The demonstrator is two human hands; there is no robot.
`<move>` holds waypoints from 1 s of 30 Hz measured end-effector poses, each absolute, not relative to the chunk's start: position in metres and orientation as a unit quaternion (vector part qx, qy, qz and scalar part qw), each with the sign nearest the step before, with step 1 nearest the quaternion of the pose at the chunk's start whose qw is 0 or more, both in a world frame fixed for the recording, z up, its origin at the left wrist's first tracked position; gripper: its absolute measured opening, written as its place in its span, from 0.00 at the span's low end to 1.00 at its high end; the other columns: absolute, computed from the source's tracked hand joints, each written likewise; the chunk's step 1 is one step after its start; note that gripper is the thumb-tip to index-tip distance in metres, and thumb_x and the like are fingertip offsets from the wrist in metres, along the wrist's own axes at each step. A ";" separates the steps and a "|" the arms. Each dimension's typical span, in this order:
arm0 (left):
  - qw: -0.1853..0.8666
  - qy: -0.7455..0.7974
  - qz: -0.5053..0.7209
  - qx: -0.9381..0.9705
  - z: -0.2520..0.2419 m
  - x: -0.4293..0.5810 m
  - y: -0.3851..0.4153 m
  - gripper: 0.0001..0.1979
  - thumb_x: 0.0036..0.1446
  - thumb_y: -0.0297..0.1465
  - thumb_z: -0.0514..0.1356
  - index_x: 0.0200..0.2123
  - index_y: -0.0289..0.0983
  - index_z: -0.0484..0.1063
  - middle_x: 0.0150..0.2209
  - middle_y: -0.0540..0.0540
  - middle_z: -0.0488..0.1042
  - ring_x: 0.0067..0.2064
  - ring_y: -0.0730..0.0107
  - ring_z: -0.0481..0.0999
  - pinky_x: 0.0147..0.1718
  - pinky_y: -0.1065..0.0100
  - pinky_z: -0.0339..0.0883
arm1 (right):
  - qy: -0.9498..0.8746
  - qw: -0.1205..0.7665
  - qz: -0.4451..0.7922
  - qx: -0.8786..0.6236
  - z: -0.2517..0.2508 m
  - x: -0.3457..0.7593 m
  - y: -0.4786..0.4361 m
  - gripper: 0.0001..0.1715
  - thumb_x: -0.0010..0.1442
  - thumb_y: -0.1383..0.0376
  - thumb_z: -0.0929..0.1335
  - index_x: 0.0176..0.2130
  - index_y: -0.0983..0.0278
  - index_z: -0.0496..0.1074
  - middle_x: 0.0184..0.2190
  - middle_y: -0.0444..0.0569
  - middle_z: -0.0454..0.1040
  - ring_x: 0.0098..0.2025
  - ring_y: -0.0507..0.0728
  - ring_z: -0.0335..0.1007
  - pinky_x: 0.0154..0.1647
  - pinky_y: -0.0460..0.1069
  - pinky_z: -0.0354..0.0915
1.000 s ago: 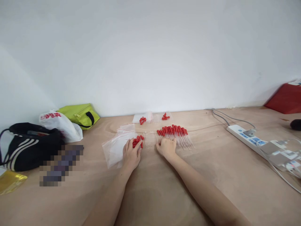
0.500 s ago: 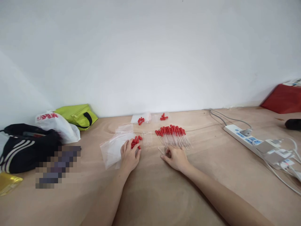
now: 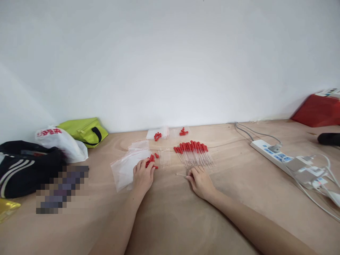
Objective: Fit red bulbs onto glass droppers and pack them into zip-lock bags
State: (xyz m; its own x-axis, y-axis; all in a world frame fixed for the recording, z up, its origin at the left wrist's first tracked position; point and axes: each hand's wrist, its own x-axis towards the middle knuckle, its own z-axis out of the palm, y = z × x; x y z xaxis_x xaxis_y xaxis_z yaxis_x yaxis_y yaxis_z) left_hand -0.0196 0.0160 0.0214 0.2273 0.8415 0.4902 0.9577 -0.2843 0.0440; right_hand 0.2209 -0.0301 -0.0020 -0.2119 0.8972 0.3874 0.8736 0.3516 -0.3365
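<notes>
At the far left of the desk (image 3: 164, 223) lie a yellow packet (image 3: 9, 209), a black bag (image 3: 30, 166) with white stripes and a dark pixelated object (image 3: 62, 189); behind them, nearer the wall, sit a white plastic bag (image 3: 61, 143) and a lime-green pouch (image 3: 85, 131). Clear zip bags (image 3: 123, 170) overlap one another just beside the left hand (image 3: 143, 177). That hand lies over a small pile of red caps (image 3: 151, 159), its grip loosely curled; I cannot tell whether it has hold of one. Right of the pile, loose clear tubes (image 3: 164, 158) lie side by side, long axes running from the person toward the wall. Beyond them, near the wall, are two smaller groups of red caps with more bags. Next comes the thin tube (image 3: 181, 174), low over the desk between the hands, its long axis nearly crosswise and its free end pointing left. The right hand (image 3: 201, 181) has its grip closed, thumb and fingers pinching the tube's right end. Just beyond that hand, a close row of red-capped droppers (image 3: 193, 148) bars the way to the wall, red ends away, clear stems slanting nearer and rightward. Farther right are a power strip (image 3: 265, 150) with adapters (image 3: 300, 167), a black object (image 3: 329, 139) and a red bag (image 3: 316, 111)
</notes>
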 end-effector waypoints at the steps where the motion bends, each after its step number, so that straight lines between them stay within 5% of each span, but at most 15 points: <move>1: 0.132 -0.581 -0.219 -0.773 0.022 -0.020 0.016 0.07 0.55 0.29 0.53 0.33 0.40 0.71 0.44 0.42 0.69 0.47 0.55 0.64 0.41 0.56 0.59 | -0.776 0.283 0.028 -0.563 -0.004 0.222 -0.030 0.09 0.59 0.64 0.59 0.29 0.63 0.64 0.29 0.49 0.70 0.34 0.56 0.63 0.34 0.49 0.52; 7: 0.081 -0.536 -0.293 -0.787 0.022 -0.013 0.011 0.07 0.56 0.29 0.50 0.32 0.39 0.68 0.39 0.44 0.73 0.43 0.57 0.68 0.40 0.57 0.60 | -0.758 0.334 0.068 -0.556 -0.007 0.224 -0.028 0.10 0.60 0.65 0.58 0.30 0.64 0.63 0.27 0.46 0.70 0.30 0.53 0.64 0.35 0.49 0.52; 12: -0.097 -0.474 -0.380 -0.788 0.009 0.010 -0.006 0.08 0.59 0.31 0.48 0.37 0.37 0.65 0.32 0.46 0.72 0.34 0.67 0.71 0.32 0.66 0.66 | -0.769 0.357 0.073 -0.525 -0.002 0.224 -0.029 0.12 0.61 0.67 0.57 0.40 0.63 0.66 0.34 0.48 0.73 0.34 0.53 0.67 0.36 0.48 0.52; 15: -0.158 -0.442 -0.368 -0.803 0.006 0.021 -0.013 0.10 0.59 0.29 0.47 0.42 0.37 0.64 0.36 0.45 0.71 0.37 0.68 0.72 0.35 0.67 0.67 | -0.787 0.347 0.058 -0.507 0.002 0.224 -0.030 0.14 0.61 0.68 0.57 0.44 0.62 0.67 0.35 0.49 0.73 0.35 0.53 0.66 0.37 0.48 0.51; 30: -0.193 -0.414 -0.339 -0.823 0.016 0.025 -0.018 0.11 0.60 0.27 0.46 0.38 0.37 0.67 0.36 0.45 0.69 0.39 0.68 0.70 0.39 0.65 0.65 | -0.823 0.311 0.064 -0.471 0.005 0.223 -0.030 0.14 0.61 0.68 0.58 0.41 0.59 0.70 0.33 0.46 0.72 0.36 0.51 0.66 0.39 0.49 0.50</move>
